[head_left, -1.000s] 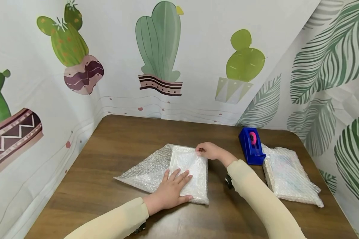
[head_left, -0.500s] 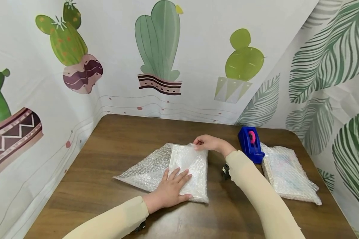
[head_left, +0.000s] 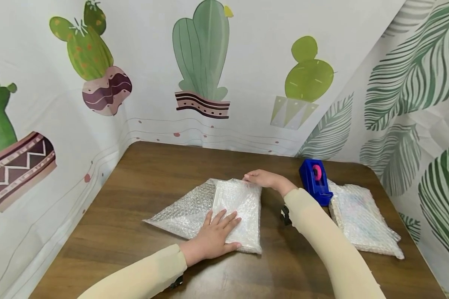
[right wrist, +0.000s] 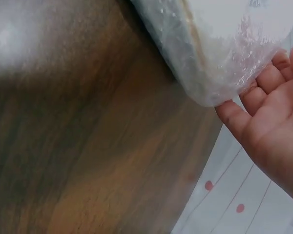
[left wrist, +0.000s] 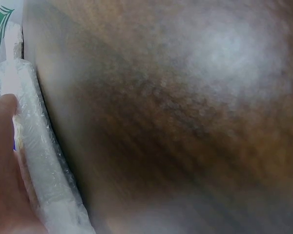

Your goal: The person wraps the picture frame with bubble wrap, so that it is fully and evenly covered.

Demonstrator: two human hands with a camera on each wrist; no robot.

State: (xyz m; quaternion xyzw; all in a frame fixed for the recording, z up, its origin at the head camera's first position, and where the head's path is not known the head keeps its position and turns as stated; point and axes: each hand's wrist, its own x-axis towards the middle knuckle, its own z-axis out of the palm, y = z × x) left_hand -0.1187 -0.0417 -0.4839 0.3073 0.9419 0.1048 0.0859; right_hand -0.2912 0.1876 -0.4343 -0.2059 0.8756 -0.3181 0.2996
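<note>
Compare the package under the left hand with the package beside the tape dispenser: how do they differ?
The first package has a wide flap of bubble wrap spread to its left; the second package shows a small loose end. The first package looks plain white; the second package shows faint pink and blue. The left hand and right hand touch the first package; neither touches the second. Both lie bubble-wrapped on the table.

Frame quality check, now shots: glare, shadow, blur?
Head: mostly sharp, pale sheen on the table near the bottom edge, shadow beside the right sleeve, small highlights on the bubble wrap. Left wrist: broad white glare upper right on the tabletop, grain smeared. Right wrist: glare upper left, dark shadow along the wrap's edge, wood soft, right hand fairly clear.
</note>
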